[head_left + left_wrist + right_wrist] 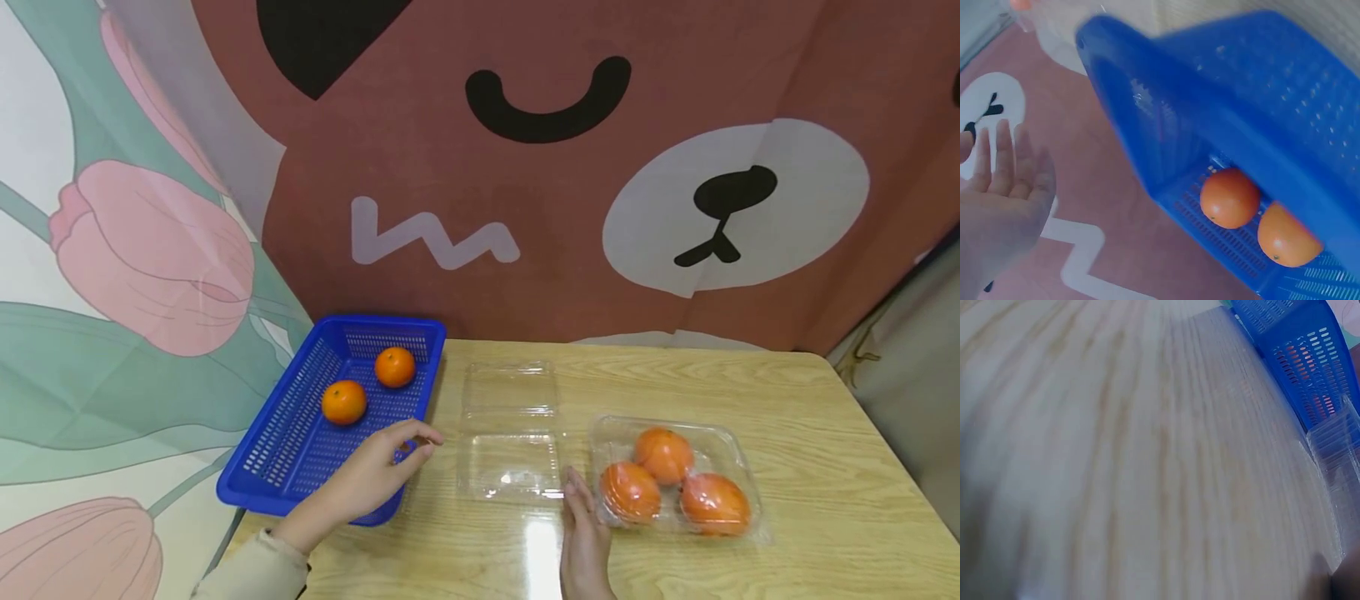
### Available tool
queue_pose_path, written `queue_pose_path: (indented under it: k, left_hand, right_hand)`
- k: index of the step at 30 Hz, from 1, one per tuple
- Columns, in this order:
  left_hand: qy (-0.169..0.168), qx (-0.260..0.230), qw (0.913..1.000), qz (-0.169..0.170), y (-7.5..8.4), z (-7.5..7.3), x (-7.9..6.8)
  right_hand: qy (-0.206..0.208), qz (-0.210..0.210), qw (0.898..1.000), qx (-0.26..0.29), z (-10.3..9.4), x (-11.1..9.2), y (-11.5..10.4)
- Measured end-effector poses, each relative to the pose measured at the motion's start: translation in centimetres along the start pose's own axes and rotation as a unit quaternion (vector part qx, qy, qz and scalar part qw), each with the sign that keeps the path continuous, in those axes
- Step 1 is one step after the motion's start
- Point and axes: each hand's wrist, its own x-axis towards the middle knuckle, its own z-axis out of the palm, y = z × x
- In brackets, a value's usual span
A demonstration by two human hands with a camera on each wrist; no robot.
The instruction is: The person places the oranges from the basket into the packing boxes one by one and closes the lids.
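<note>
My left hand (pixel 378 471) hovers by the right front rim of a blue plastic basket (pixel 255 500), its fingers loosely extended and holding nothing. Two oranges (pixel 344 402) lie inside that basket; the left wrist view shows them side by side beyond the blue wall. My right hand (pixel 587 546) has its fingers straight, pointing away from me, between two clear plastic boxes. Its fingertips are at the left side of the box (pixel 720 437) with three oranges (pixel 664 456) in it. Left of that hand, the other clear box (pixel 513 487) lies with its lid (pixel 510 387) folded back.
The wood-grain table (pixel 817 467) carries the basket and both boxes. Behind it hangs a brown cloth (pixel 420 167) with a bear face, and a tulip-print cloth (pixel 150 250) stands close along the basket's left side.
</note>
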Motion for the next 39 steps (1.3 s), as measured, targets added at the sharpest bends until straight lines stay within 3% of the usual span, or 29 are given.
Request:
queue_pose_path:
  k: [7, 15, 24, 31, 39]
  left_hand:
    - [-0.005, -0.065, 0.9976, -0.025, -1.3, -2.0, 2.2]
    - [0.013, -0.047, 0.9984, -0.028, -3.8, -3.9, 4.5]
    - [0.065, -0.036, 0.9964, -0.042, -6.8, -5.0, 7.2]
    - [0.110, -0.122, 0.9833, -0.078, -8.8, -5.2, 8.8]
    - [0.144, -0.120, 0.9725, -0.138, -10.8, -4.9, 10.9]
  right_hand:
    - [-0.013, 0.007, 1.000, 0.000, -0.1, 0.0, 0.1]
    - [-0.013, 0.014, 1.000, -0.005, -0.1, 0.3, 0.3]
    - [-0.009, 0.010, 1.000, -0.007, -0.1, 0.2, 0.2]
    - [-0.008, 0.016, 1.000, -0.009, -0.2, 0.1, 0.1]
    - [-0.010, 0.006, 1.000, -0.007, -0.3, 0.0, -0.1]
